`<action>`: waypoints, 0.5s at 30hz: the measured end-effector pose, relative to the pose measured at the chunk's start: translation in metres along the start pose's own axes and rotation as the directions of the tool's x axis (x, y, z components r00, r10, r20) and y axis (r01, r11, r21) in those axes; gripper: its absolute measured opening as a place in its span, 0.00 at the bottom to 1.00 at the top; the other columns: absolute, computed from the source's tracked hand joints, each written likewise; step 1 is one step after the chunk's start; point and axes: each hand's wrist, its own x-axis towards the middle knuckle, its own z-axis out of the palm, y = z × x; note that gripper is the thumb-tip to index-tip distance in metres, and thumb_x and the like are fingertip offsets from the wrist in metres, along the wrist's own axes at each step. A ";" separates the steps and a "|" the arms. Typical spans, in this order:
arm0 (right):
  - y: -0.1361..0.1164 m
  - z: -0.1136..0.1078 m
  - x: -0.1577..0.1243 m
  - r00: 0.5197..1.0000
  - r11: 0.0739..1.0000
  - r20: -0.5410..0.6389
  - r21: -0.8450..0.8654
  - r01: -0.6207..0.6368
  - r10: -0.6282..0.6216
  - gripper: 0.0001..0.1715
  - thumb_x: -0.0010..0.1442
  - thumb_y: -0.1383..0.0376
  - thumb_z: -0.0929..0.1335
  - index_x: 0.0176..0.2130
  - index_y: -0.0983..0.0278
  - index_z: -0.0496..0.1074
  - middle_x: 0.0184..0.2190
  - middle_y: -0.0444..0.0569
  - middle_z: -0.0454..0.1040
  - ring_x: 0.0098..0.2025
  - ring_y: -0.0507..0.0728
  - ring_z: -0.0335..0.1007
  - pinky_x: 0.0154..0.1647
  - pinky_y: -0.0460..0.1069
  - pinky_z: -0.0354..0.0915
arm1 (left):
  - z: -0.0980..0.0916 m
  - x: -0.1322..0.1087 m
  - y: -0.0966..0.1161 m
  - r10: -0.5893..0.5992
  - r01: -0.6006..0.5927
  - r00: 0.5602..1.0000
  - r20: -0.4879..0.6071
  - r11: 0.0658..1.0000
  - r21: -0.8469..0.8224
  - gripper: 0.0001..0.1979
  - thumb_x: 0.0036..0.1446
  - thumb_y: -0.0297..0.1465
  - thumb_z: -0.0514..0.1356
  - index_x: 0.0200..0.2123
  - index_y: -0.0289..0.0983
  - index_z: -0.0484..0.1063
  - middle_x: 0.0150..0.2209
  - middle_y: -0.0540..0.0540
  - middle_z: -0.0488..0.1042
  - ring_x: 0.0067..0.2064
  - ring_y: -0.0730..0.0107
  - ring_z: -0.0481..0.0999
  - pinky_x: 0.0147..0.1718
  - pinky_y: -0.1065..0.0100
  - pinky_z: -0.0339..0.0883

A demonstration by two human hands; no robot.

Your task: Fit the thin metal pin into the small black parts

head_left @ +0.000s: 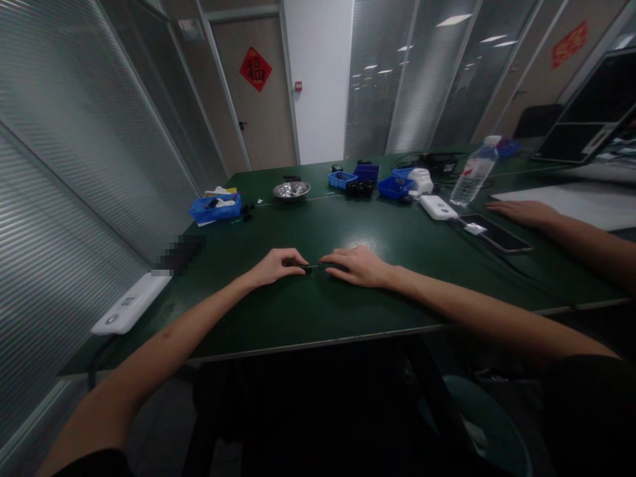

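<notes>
Near the middle of the dark green table (328, 308), my left hand (279, 266) pinches a small black piece (308, 269) between thumb and fingers. A thin, pale metallic sliver (313, 266) spans the narrow gap from that piece toward the right fingertips. My right hand (362, 266) lies low over the tabletop, its thumb and fingers curved together around the sliver's other end. What sits between those right fingers is too small and dark to make out. Both hands are close together, fingertips facing each other.
A metal bowl (291, 191) stands farther back, with blue trays (214, 208) left and more blue bins (395, 187) right. A white power strip (133, 301) lies at the left edge. A bottle (476, 172), phone (494, 232) and another person's hand (524, 213) are at right.
</notes>
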 end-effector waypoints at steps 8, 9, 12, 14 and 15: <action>-0.002 0.005 0.000 0.999 0.998 -0.022 -0.033 0.044 -0.045 0.26 0.79 0.53 0.60 0.64 0.62 0.72 0.46 0.54 0.80 0.36 0.55 0.76 0.34 0.49 0.63 | 0.010 0.003 0.007 0.053 -0.052 0.998 0.031 0.999 -0.016 0.16 0.65 0.40 0.68 0.50 0.37 0.83 0.43 0.44 0.79 0.40 0.66 0.74 0.41 0.65 0.66; -0.001 0.005 0.000 0.999 0.999 -0.030 -0.040 0.028 -0.029 0.26 0.78 0.53 0.60 0.64 0.62 0.72 0.46 0.54 0.80 0.36 0.56 0.76 0.34 0.49 0.63 | 0.010 0.003 0.008 0.045 -0.044 0.998 0.033 0.999 -0.017 0.17 0.65 0.40 0.68 0.53 0.38 0.82 0.43 0.44 0.78 0.41 0.66 0.74 0.41 0.65 0.66; 0.001 0.006 -0.001 0.996 0.998 -0.073 -0.038 -0.051 0.048 0.26 0.78 0.53 0.60 0.64 0.62 0.72 0.49 0.55 0.81 0.39 0.57 0.78 0.37 0.50 0.65 | 0.010 0.002 0.007 0.023 -0.023 0.999 0.028 0.999 -0.025 0.25 0.64 0.40 0.69 0.62 0.41 0.77 0.43 0.45 0.77 0.41 0.66 0.74 0.41 0.65 0.66; 0.003 0.005 0.000 0.989 0.993 -0.094 -0.027 -0.114 0.111 0.25 0.77 0.53 0.61 0.62 0.63 0.74 0.50 0.55 0.82 0.41 0.58 0.79 0.40 0.50 0.66 | 0.010 0.002 0.007 0.020 -0.019 0.999 0.036 0.999 -0.027 0.30 0.64 0.40 0.69 0.67 0.42 0.72 0.44 0.46 0.77 0.41 0.67 0.73 0.40 0.66 0.65; 0.004 0.005 0.000 0.985 0.989 -0.094 -0.027 -0.147 0.144 0.25 0.76 0.53 0.62 0.61 0.63 0.75 0.49 0.54 0.83 0.42 0.59 0.79 0.41 0.51 0.67 | 0.009 0.002 0.007 0.019 -0.018 0.999 0.041 0.999 -0.029 0.32 0.64 0.40 0.69 0.69 0.43 0.70 0.44 0.47 0.77 0.41 0.67 0.73 0.40 0.66 0.65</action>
